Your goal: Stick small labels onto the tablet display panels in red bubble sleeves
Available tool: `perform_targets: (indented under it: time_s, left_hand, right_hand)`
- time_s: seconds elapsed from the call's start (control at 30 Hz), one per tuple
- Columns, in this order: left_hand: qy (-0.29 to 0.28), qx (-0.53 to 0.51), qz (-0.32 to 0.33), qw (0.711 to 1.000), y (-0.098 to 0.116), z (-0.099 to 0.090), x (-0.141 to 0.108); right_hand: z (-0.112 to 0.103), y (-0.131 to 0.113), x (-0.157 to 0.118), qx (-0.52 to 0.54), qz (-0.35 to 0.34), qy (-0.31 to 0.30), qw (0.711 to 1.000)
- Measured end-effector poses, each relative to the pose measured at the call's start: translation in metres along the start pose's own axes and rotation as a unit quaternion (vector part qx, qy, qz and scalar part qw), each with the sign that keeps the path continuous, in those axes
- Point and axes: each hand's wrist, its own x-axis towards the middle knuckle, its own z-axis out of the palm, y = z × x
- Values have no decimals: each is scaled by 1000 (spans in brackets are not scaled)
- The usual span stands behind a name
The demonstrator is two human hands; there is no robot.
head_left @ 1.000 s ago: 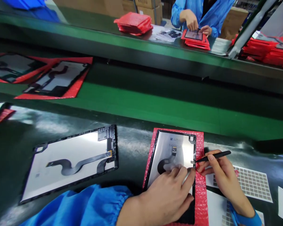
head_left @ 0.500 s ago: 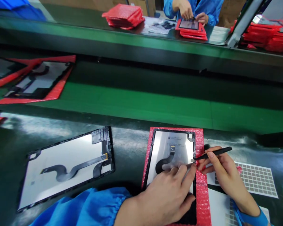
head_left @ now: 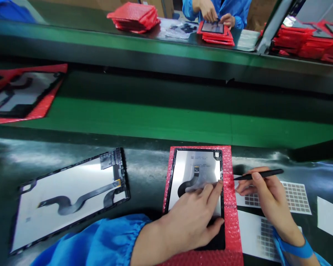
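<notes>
A tablet screen panel (head_left: 183,166) with a black frame, silvery back and curved dark ribbon cable lies on red bubble wrap (head_left: 231,221). My left hand (head_left: 187,218) rests across it, fingers stretched out, the index fingertip pressing on its right edge. The palm and fingers hide part of the cable and the panel's lower half. To the right, my right hand (head_left: 268,192) is closed on slim black tweezers (head_left: 266,173), their tip pointing left, apart from the panel. Beneath that hand lies a white sheet of small grey square stickers (head_left: 296,197).
A second screen panel (head_left: 85,221) lies tilted at left. More sheets (head_left: 249,232) and a white paper (head_left: 331,218) are at right. Beyond runs a green conveyor belt (head_left: 144,118) with a panel on red wrap (head_left: 41,109). Across it, a person in blue handles a panel (head_left: 212,27).
My right hand has drawn the tweezers away from the panel's right edge toward the sticker sheet. My left index finger now presses at that edge. The whole view has shifted slightly.
</notes>
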Motion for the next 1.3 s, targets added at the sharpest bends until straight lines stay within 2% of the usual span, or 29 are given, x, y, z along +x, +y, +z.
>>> perform_targets:
  time_s: [0.1,0.2,0.3,0.37,0.5,0.6,0.7,0.77,0.83,0.93,1.03,1.2,1.27,1.3]
  left_hand:
    - [18,-8,-16,1000,1,-2,-1]
    - [3,4,-27,1000,4,-6,0]
    - [-9,15,-39,999,7,-9,2]
    - [-8,15,-46,999,8,-10,3]
    - [8,5,-47,999,7,-7,3]
    - [53,7,-25,998,1,6,-2]
    - [171,-11,56,984,-7,22,-16]
    - [256,-38,128,957,-11,30,-33]
    - [308,-48,166,936,-16,33,-53]
    - [338,-44,154,928,-27,30,-78]
    - [362,-30,121,924,-45,29,-90]
    - [373,7,19,928,-73,39,-93]
    - [364,15,1,931,-77,44,-92]
    - [361,18,0,933,-77,45,-92]
  right_hand:
    - [-30,-5,-36,-55,-14,32,998]
    - [-59,2,-81,-130,9,57,990]
    - [-75,15,-113,-145,63,80,984]
    - [-79,23,-124,-143,75,69,984]
    - [-83,33,-126,-163,52,26,985]
    - [-86,36,-122,-173,47,22,983]
    - [-87,36,-122,-179,50,13,982]
    - [-83,33,-123,-172,54,17,983]
    - [-76,28,-124,-156,63,41,985]
    - [-66,22,-124,-130,82,79,985]
    - [-69,23,-123,-111,108,93,984]
    - [-93,26,-115,-50,122,59,989]
    - [-86,19,-103,-26,109,38,993]
    - [-76,15,-94,-18,96,32,995]
